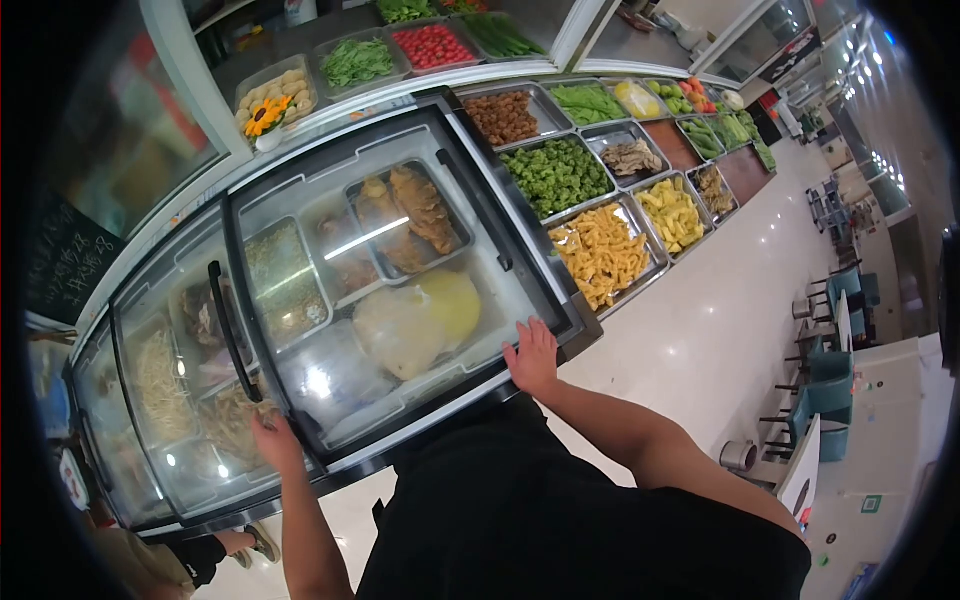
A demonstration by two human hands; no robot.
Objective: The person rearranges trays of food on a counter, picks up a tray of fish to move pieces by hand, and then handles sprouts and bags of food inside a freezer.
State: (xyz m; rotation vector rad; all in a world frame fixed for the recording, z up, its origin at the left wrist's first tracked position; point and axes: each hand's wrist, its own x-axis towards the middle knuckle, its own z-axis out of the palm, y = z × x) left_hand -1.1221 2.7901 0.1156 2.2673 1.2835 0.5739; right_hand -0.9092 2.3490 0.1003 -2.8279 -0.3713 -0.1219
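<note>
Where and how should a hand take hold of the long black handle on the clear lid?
Probably around the middle of the black handle, coming from the near edge with the left hand: it is a slim bar running lengthwise away from the person, its near end beside that hand.

Black-framed display chest [535,250]; clear glass lids [385,280] covering top; long black handle [232,330] left of middle.

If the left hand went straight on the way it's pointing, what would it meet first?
Most likely the lower end of the black handle, just ahead of the left hand; whether they touch is hard to tell.
</note>
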